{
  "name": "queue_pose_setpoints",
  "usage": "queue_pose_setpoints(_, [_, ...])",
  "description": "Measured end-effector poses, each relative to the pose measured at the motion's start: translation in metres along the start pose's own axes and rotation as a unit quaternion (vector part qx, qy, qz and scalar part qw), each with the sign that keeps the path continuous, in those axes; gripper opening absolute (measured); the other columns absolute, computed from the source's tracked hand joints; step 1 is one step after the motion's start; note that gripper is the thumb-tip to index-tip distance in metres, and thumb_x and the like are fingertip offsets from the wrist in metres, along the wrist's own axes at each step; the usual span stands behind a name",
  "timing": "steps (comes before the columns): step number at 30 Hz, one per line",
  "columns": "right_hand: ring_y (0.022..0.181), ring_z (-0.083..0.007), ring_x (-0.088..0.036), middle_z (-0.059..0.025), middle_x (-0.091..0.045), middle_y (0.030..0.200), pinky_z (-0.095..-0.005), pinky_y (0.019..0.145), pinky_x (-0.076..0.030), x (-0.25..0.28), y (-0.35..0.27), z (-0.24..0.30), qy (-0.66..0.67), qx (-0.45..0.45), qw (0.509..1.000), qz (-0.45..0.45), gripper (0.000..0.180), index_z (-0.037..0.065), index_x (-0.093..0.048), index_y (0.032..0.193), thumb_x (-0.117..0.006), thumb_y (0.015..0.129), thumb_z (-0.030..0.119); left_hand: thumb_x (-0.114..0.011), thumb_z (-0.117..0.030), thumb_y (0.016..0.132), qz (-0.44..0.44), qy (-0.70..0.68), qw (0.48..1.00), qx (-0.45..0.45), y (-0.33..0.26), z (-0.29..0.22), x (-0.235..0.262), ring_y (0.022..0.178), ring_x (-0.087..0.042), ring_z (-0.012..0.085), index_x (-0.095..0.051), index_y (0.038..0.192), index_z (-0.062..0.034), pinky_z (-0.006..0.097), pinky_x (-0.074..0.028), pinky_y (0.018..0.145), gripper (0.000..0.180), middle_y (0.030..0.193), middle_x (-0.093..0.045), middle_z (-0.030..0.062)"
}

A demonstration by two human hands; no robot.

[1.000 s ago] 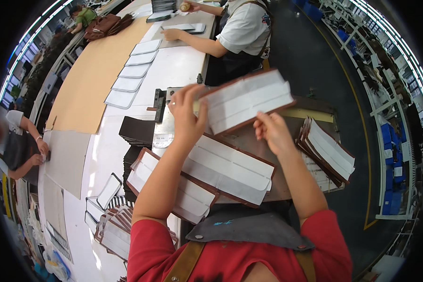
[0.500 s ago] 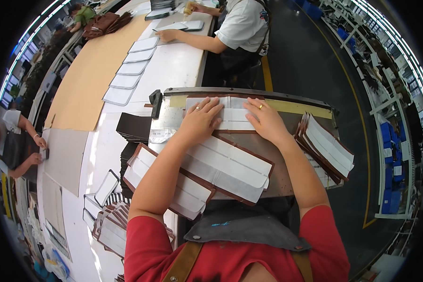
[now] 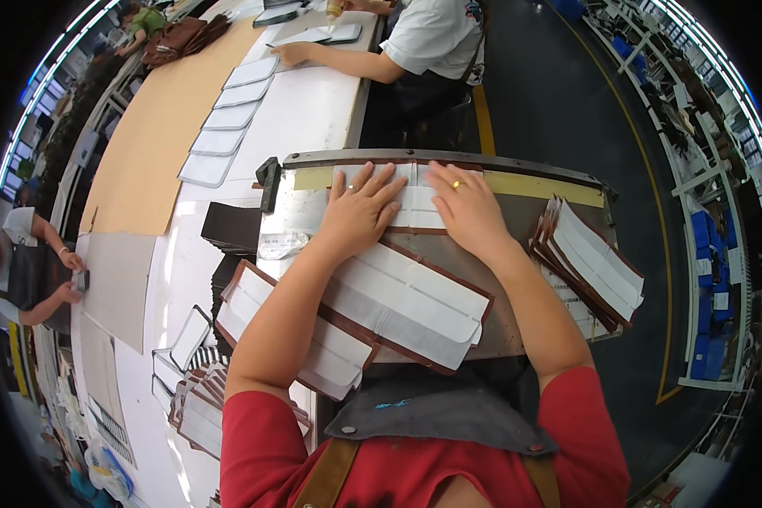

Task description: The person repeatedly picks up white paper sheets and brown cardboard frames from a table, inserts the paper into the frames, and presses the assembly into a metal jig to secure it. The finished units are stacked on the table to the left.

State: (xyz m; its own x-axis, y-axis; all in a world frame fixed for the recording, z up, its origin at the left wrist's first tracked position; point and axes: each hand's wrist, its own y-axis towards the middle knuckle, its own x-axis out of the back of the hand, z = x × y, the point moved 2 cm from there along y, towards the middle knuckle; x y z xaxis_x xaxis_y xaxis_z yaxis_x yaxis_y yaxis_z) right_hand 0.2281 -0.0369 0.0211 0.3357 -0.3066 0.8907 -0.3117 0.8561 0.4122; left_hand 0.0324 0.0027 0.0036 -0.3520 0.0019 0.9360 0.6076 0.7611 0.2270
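A brown-edged panel with a white lining [image 3: 417,203] lies against the long metal bar [image 3: 533,169] at the far side of a metal work plate [image 3: 499,296]. Both palms rest on it. My left hand [image 3: 357,207] is spread flat on its left half. On the right half lies my right hand [image 3: 468,203], fingers outstretched, its thumb near the panel's middle. Nearer to me, more white-lined brown panels [image 3: 406,300] overlap in a pile, partly under my left forearm. Right of my right forearm, a fanned stack of similar panels [image 3: 591,258] stands at a slant.
Dark rectangular pieces [image 3: 231,227] are stacked left of the plate. More brown-edged panels [image 3: 201,415] lie on the white table [image 3: 165,339]. A row of pale panels [image 3: 216,142] runs beyond. Co-workers sit ahead [image 3: 432,42] and at left [image 3: 34,267]. Blue bins [image 3: 704,288] fill shelves at right.
My right hand has slid left over the panel, closer to my left hand. The fingers of my left hand are spread wider. The view has shifted slightly.
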Motion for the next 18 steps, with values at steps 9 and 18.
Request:
queue_pose_setpoints(9, [0.118,-0.0239,-0.05,-0.0046,-0.056,0.128,-0.0415,0.097,-0.038,-0.012,0.016,0.002,0.008,0.011,1.0,0.015,0.033,0.008,-0.058,0.119,-0.055,0.088,0.019,-0.041,-0.034,0.097,0.019,0.009,0.999,0.031,0.001,-0.004,0.003,0.139,-0.025,0.0265,-0.042,0.138,-0.0229,0.054,-0.012,0.113,0.043,0.148,-0.034,0.0022])
queue_pose_setpoints(18, [0.125,-0.0295,-0.046,-0.0061,-0.051,0.135,-0.0443,0.104,-0.035,0.015,-0.022,-0.008,-0.034,-0.028,0.996,0.082,0.037,0.015,-0.054,0.129,-0.051,0.094,0.026,-0.042,-0.034,0.097,-0.003,0.02,0.999,0.049,0.002,-0.009,-0.001,0.138,-0.027,0.0254,-0.043,0.138,-0.0226,0.054,-0.014,0.112,0.043,0.147,-0.037,0.002])
